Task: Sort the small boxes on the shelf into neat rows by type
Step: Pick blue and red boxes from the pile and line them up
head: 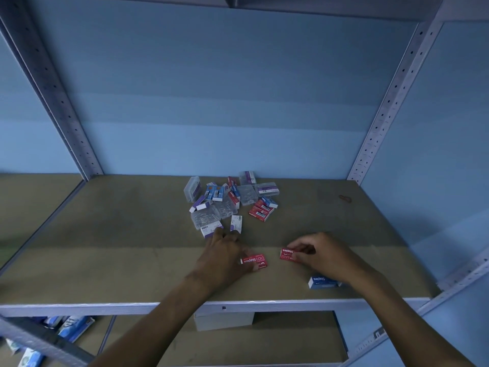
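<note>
A heap of small boxes (230, 200) lies mid-shelf: red, blue and purple-white cartons mixed with clear plastic cases of pins. My left hand (225, 254) rests in front of the heap, its fingers gripping a red staples box (254, 260) that lies flat on the shelf (105, 247). My right hand (321, 256) pinches a second red staples box (288, 254) a short way to the right, tilted on the board. A blue staples box (321, 282) sits near the front edge, partly hidden under my right wrist.
Perforated metal uprights (389, 107) frame the shelf on both sides, with a blue back wall behind. A metal rail (105, 307) runs along the front edge. A lower shelf holds a white box (223, 320) and blue-white packages (74, 327) at the left.
</note>
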